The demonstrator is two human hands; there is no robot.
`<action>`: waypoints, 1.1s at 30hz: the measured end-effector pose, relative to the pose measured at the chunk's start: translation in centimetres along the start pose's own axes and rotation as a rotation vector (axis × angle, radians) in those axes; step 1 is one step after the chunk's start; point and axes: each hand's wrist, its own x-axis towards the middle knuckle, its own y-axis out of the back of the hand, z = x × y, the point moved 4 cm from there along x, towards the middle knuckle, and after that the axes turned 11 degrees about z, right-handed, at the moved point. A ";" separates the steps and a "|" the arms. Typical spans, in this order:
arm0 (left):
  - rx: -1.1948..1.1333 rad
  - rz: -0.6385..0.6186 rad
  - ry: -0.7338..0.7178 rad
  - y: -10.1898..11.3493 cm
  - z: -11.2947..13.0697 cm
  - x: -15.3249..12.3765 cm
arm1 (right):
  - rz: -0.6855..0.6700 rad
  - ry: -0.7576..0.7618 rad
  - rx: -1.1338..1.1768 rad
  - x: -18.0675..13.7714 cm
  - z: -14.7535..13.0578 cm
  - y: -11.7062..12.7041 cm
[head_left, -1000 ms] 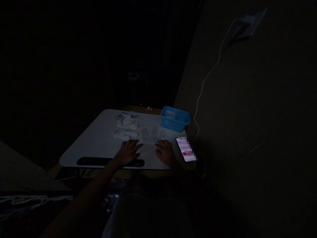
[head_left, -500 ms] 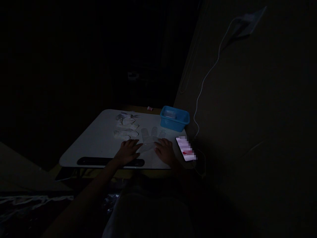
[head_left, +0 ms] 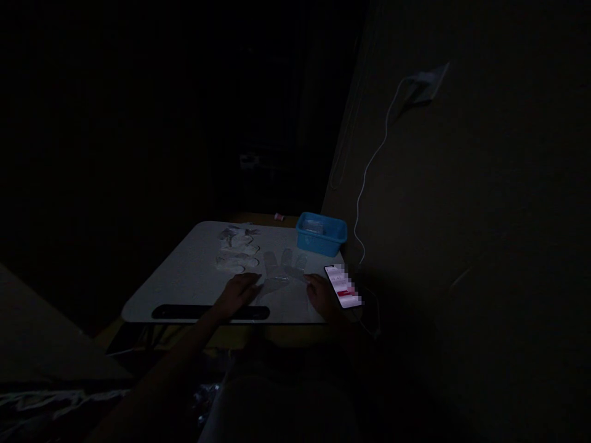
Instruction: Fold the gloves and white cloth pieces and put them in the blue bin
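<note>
A clear disposable plastic glove (head_left: 277,272) lies spread on the white table (head_left: 184,264), its fingers pointing away from me. My left hand (head_left: 238,294) rests at the glove's left side, fingers extended and holding nothing that I can see. On the other side is my right hand (head_left: 319,295), its fingers loosely bent and apart, with the fingertips at the glove's right edge. Dim light hides exactly where the fingertips touch the plastic. Several crumpled, pale glove-like pieces (head_left: 237,249) lie beyond my left hand.
A blue plastic basket (head_left: 322,242) with clear packaging inside stands at the table's back right. A lit phone (head_left: 342,288) lies at the right edge. A white cable (head_left: 364,175) runs down from the wall socket (head_left: 427,86). A dark strip (head_left: 182,312) lines the front edge.
My hands have drawn apart, off the middle of the glove to its two sides; the right hand has moved right and its fingers are more bent. The camera view has tilted slightly.
</note>
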 end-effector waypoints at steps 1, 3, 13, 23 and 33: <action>-0.017 0.020 0.006 0.0 -0.1 0.1 | 0.010 0.001 -0.005 -0.4 0.3 0.4; -0.030 0.033 0.003 0.1 -0.1 0.0 | -0.001 0.024 -0.018 -1.4 0.6 1.0; 0.010 -0.096 -0.214 0.9 3.0 -2.9 | -0.261 0.289 -0.120 -4.7 -1.3 2.9; 0.145 -0.313 -0.415 -0.6 3.8 -3.9 | -0.399 0.351 -0.190 -5.1 -1.9 2.8; 0.107 -0.277 -0.443 -0.1 4.4 -4.4 | -0.239 0.384 -0.077 -5.1 -2.2 3.5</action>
